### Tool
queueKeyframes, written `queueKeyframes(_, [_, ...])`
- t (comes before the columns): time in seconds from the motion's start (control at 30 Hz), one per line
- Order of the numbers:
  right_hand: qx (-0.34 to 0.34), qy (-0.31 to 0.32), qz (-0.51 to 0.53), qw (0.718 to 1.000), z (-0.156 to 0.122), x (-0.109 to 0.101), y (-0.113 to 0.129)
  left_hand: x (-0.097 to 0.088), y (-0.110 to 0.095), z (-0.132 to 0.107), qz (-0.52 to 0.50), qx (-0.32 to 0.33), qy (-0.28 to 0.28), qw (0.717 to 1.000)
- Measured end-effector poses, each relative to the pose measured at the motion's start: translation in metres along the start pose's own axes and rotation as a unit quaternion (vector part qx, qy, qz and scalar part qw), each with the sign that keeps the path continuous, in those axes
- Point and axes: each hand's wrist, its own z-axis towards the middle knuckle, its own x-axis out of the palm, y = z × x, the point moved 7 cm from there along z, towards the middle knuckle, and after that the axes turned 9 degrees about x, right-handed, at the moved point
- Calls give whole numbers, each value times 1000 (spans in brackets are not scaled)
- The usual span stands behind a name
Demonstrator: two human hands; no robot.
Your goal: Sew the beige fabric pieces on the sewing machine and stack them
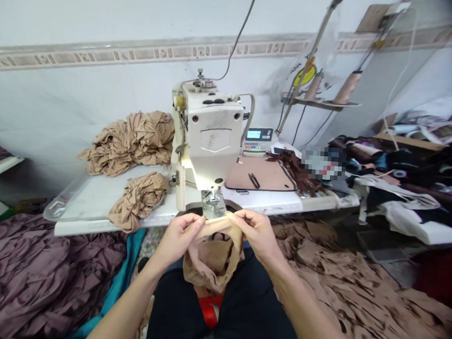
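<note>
My left hand (178,238) and my right hand (256,234) pinch the tan stretch fabric (212,261) between closed fingers, keeping its edge taut and even just before the sewing machine's presser foot (213,203).

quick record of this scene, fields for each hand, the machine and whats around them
left hand: pinches an edge of tan fabric
right hand: pinches the same tan fabric, opposite side
nearest machine: white sewing machine, just beyond the hands
table: tan pile, tan bundle, scissors on a mat
floor: mauve fabric at left, tan fabric at right
above: thread cones on a stand
</note>
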Motion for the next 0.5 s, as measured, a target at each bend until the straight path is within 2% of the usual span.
queueKeyframes(0.23, [24, -30, 49, 998, 15, -7, -12, -6, 1, 16, 16, -43, -84, 995])
queueKeyframes(0.37, [20, -58, 60, 996, 25, -12, -14, -7, 1, 25, -17, -27, -130, 991])
queueKeyframes(0.5, [10, -65, 71, 995, 34, -15, -10, -5, 4, 32, -46, -19, -143, 988])
